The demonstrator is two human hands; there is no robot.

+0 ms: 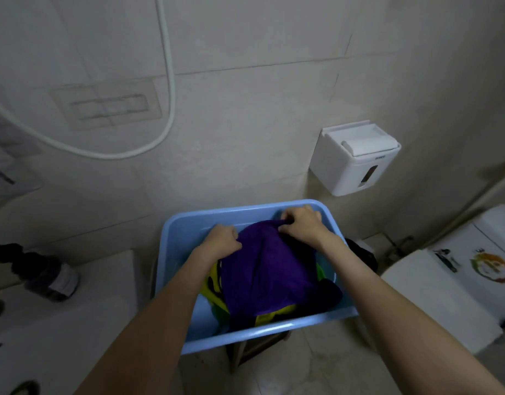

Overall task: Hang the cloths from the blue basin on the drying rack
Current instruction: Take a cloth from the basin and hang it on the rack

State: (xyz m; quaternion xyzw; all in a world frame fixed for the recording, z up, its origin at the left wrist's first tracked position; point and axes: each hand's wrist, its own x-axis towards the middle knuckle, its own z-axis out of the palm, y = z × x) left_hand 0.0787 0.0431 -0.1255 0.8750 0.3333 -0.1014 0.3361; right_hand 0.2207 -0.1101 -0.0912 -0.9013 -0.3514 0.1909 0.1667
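Observation:
A blue basin (185, 229) stands on a low wooden stool against the tiled wall. A purple cloth (270, 269) lies on top of the pile inside it, with yellow and green cloths (214, 292) showing underneath. My left hand (223, 239) pinches the purple cloth's far left edge. My right hand (301, 223) grips its far right corner near the basin's back rim. No drying rack is in view.
A white wall-mounted dispenser (354, 158) hangs above and to the right of the basin. A white toilet (459, 277) sits at the right. A dark bottle (43, 270) lies on a white ledge at the left. A white hose (166, 81) loops along the wall.

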